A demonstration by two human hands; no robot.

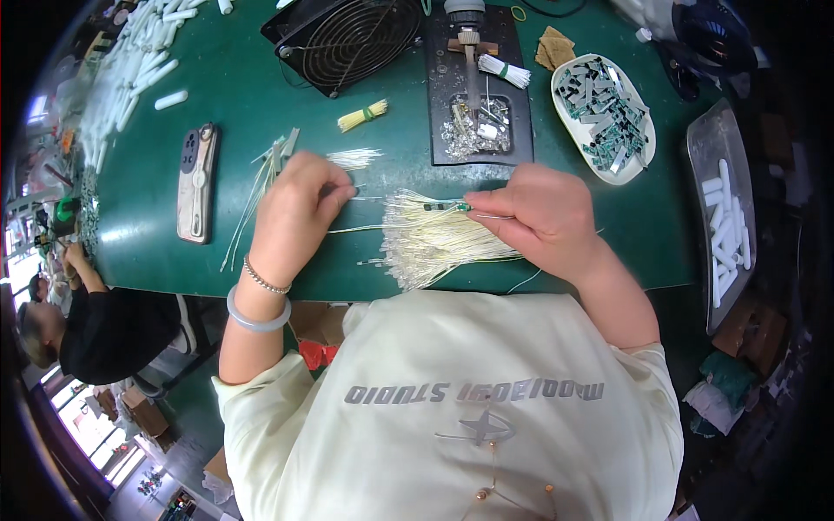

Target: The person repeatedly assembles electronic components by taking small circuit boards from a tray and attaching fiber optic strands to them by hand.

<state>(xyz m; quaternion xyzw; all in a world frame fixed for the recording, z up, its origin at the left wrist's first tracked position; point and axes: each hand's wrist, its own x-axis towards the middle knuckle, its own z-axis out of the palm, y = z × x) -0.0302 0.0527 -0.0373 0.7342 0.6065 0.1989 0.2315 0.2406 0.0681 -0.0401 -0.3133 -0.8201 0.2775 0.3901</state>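
My left hand [300,208] pinches a thin pale wire [369,199] between thumb and fingers above the green table [234,113]. My right hand [539,213] grips a small green circuit strip [447,207] with a wire end, just over a fanned bundle of pale yellow wires [430,239] that lies between both hands. A few loose wires [256,195] trail to the left of my left hand.
A soldering stand on a black tray [478,87] and a black wire-guard fan [347,39] stand at the back. A white oval dish of small green parts [604,113], a phone [196,181], white tubes [130,69] and a metal tray [725,208] surround them. Another person sits at far left.
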